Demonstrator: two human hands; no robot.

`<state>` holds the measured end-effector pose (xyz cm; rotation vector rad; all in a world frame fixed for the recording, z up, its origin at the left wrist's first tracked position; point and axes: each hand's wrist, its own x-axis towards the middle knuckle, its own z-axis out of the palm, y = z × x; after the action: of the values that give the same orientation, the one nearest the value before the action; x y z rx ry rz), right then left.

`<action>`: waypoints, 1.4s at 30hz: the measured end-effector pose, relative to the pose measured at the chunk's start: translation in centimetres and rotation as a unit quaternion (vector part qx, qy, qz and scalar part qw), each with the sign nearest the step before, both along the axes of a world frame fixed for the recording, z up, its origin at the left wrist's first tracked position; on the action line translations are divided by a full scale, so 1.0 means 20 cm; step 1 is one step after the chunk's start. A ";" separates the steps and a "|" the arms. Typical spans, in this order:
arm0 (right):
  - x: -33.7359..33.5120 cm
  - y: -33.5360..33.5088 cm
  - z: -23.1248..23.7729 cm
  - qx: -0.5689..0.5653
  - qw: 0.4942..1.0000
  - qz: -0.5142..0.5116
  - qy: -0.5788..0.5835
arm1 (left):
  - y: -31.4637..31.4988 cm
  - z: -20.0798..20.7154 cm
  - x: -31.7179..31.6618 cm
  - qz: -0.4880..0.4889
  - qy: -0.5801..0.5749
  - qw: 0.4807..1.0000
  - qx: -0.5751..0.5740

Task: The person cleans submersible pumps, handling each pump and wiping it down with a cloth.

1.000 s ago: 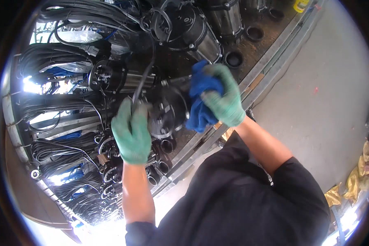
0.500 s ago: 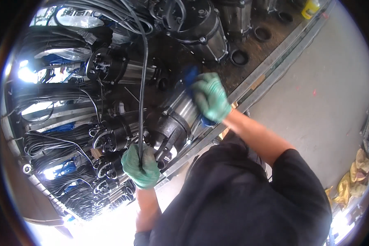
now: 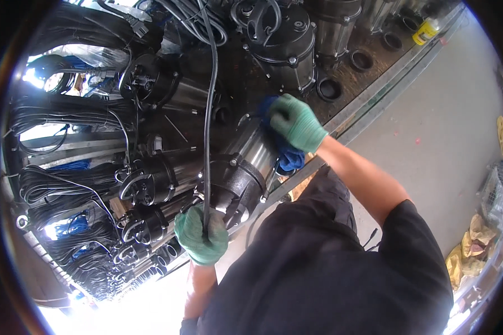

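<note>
Since a second ago, the nearest pump (image 3: pixel 237 173) has tilted so that its steel barrel shows beyond the black casing, the left hand (image 3: pixel 202 235) has shifted from over its top to a place lower in view, and the right hand (image 3: pixel 296 123) has carried the blue cloth (image 3: pixel 289 159) onto the barrel. The largest thing is the long brown bench (image 3: pixel 374 70) with a metal edge, running diagonally beside the grey floor (image 3: pixel 419 145). The nearest pump leans at the bench's edge, between the two hands, its casing toward the person. Other pumps stand or lie along the bench, and coiled cables (image 3: pixel 72 120) are heaped at the left. The left hand is closed in a fist round a single black cable (image 3: pixel 209 117), which rises from it toward the top of the view, just beside the casing. The right hand is curled over the cloth, its fingers bunched; the cloth hangs out below it, partly hidden. Smallest are a yellow bottle (image 3: pixel 426 32) at the far edge and black rings (image 3: pixel 338 91) near the standing pumps.
</note>
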<state>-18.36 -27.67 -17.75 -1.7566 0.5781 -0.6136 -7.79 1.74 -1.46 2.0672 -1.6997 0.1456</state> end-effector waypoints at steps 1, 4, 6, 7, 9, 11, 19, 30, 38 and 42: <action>0.02 -0.03 0.06 0.010 0.998 0.029 -0.057 | -0.08 0.01 -0.06 0.093 -0.005 0.993 -0.078; 0.09 -0.06 0.17 -0.173 0.970 0.159 -0.058 | -0.11 0.00 -0.06 0.086 0.003 0.993 -0.077; 0.15 -0.06 0.18 -0.195 0.968 0.156 -0.024 | -0.12 0.01 -0.07 0.084 0.007 0.995 -0.057; 0.16 -0.05 0.24 -0.038 0.971 0.231 -0.037 | -0.10 -0.01 -0.07 0.104 -0.018 0.993 -0.061; 0.18 0.01 0.38 0.075 0.918 0.349 -0.173 | -0.08 -0.01 -0.08 0.122 -0.014 0.991 -0.048; 0.17 0.00 0.40 -0.058 0.934 0.335 -0.110 | -0.05 0.01 -0.08 0.108 -0.010 0.994 -0.026; 0.17 0.02 0.46 -0.158 0.932 0.318 -0.071 | -0.07 0.03 -0.06 0.090 -0.023 0.996 0.010; 0.03 -0.07 0.11 0.062 0.996 -0.039 -0.044 | -0.08 0.04 0.00 0.082 0.002 0.997 -0.002; -0.13 0.02 0.09 -0.080 0.991 0.087 -0.057 | -0.13 0.06 0.00 0.100 0.040 0.994 -0.002; -0.16 -0.09 0.20 -0.070 0.972 0.225 -0.007 | -0.13 0.06 -0.01 0.108 0.056 0.993 -0.007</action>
<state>-21.56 -29.43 -13.79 -1.9319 0.1148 -0.3512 -7.98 -0.78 -0.30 2.2023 -1.4030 0.1071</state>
